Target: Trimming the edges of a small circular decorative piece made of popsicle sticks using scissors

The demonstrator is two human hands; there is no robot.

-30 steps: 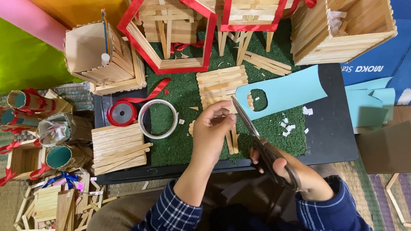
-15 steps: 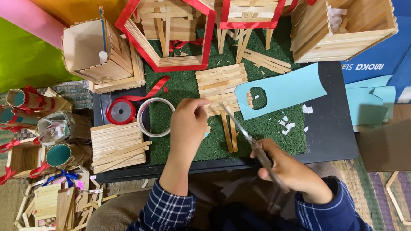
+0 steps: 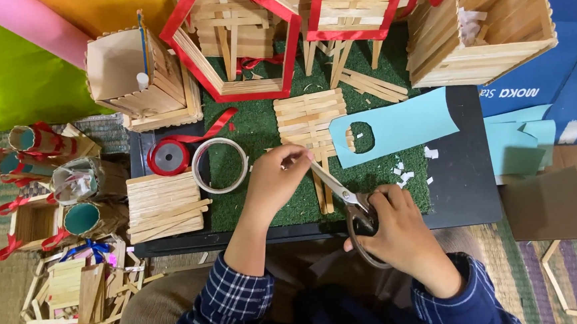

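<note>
My right hand (image 3: 399, 232) grips the handles of metal scissors (image 3: 344, 202), whose blades point up and left toward my left hand (image 3: 277, 179). The left hand's fingertips are pinched together at the blade tips; whatever they hold is too small to make out. Just above lies a flat panel of wooden craft sticks (image 3: 309, 117) on green artificial turf (image 3: 260, 127). A light blue paper sheet (image 3: 400, 125) with a cut-out hole lies right of the panel. Small white paper scraps (image 3: 406, 171) are scattered on the turf below the sheet.
Stick houses with red ribbon trim (image 3: 234, 45) and open stick boxes (image 3: 480, 27) crowd the back. A clear tape ring (image 3: 220, 165), a red ribbon spool (image 3: 168, 156) and a stack of stick panels (image 3: 164, 206) lie left. Ribbon-wrapped tubes (image 3: 40, 147) and stick frames (image 3: 76, 295) sit on the floor.
Both hands have drawn down toward me. The scissors have moved off the blue paper and stick panel, and the left hand has lifted from the panel to the blade tips.
</note>
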